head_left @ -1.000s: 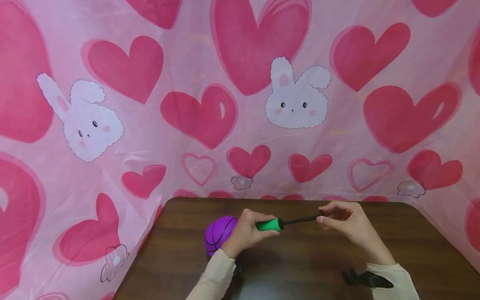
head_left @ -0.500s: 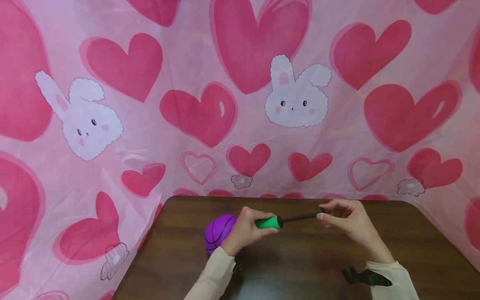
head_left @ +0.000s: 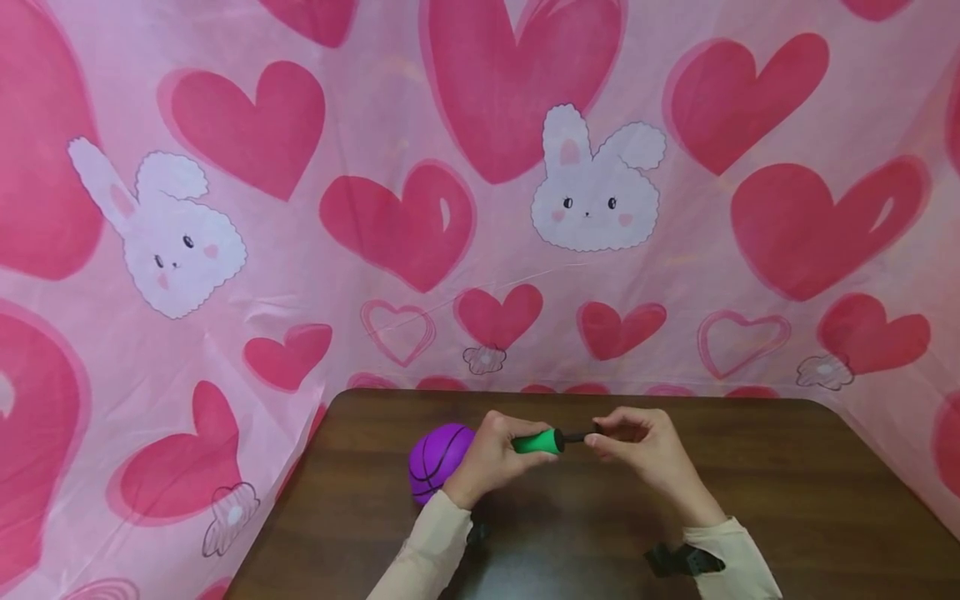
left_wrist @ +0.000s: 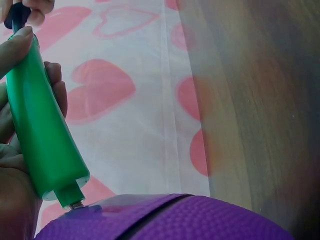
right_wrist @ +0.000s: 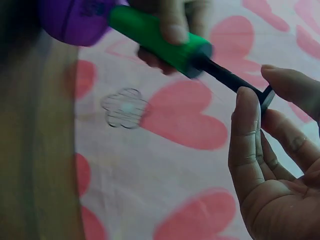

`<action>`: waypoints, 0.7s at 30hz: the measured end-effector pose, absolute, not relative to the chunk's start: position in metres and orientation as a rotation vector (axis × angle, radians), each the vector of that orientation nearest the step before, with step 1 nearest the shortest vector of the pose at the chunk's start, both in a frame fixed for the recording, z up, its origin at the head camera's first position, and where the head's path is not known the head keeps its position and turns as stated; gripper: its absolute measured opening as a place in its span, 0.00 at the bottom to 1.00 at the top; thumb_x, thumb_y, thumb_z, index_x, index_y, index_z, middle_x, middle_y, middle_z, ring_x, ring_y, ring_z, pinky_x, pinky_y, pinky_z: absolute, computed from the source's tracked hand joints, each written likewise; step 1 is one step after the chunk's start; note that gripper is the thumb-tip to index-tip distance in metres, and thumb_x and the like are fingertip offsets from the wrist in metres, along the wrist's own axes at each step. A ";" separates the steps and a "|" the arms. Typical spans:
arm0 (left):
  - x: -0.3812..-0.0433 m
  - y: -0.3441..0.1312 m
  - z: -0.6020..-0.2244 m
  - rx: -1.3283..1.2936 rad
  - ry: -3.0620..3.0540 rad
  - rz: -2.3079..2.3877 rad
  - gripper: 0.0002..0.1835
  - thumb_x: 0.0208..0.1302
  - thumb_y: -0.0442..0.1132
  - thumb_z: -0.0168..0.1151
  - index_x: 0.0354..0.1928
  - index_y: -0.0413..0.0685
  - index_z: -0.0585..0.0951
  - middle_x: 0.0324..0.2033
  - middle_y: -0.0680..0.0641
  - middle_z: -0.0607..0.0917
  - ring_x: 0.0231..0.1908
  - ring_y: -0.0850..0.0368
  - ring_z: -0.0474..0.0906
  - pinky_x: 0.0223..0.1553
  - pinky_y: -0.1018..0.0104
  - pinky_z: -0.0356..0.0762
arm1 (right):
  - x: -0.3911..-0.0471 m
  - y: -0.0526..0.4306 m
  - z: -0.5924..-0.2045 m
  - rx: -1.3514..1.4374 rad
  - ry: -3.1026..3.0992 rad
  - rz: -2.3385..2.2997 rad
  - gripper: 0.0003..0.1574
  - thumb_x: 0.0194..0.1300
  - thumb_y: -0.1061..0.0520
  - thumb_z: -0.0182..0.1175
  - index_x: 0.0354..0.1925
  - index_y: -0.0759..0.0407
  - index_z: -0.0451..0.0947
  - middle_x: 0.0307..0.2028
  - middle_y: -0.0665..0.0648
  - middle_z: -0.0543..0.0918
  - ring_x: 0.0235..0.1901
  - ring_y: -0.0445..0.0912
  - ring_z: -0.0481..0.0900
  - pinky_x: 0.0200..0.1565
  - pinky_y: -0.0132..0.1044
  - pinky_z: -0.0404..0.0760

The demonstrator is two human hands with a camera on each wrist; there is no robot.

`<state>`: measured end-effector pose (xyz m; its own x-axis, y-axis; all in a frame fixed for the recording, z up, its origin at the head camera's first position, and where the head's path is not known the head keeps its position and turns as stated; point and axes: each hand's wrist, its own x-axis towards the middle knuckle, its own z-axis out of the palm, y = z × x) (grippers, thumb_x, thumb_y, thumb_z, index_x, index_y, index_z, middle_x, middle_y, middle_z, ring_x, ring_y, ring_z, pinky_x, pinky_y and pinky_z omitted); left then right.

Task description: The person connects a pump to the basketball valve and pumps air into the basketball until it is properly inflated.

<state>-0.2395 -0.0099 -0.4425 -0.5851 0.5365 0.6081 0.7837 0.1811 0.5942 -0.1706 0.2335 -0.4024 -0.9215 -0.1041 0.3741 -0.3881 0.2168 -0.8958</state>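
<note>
My left hand grips the green barrel of a small hand pump, its thumb and fingers wrapped round it. The pump's metal tip meets a purple ball marked with black basketball lines. In the head view the ball sits left of my left hand, partly covered by it. My right hand pinches the black handle at the end of the pump's rod. A short length of rod shows between the barrel and my right fingers. The pump is held above the table, nearly level.
The brown wooden table has rounded far corners. Behind it and at both sides hangs a pink cloth printed with hearts and rabbits. Dark straps or mounts show at the wrists under light sleeves.
My right hand has moved left toward my left hand, pushing the rod into the barrel, so less rod shows. My left hand and the ball have stayed almost in place.
</note>
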 end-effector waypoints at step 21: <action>-0.237 -0.008 -0.442 -1.293 -2.222 -1.436 0.18 0.56 0.39 0.81 0.49 0.43 0.91 0.39 0.46 0.94 0.35 0.70 0.86 0.41 0.76 0.85 | -0.173 0.218 -0.411 0.364 -2.353 1.840 0.17 0.62 0.64 0.74 0.46 0.75 0.84 0.32 0.45 0.90 0.28 0.45 0.90 0.35 0.38 0.90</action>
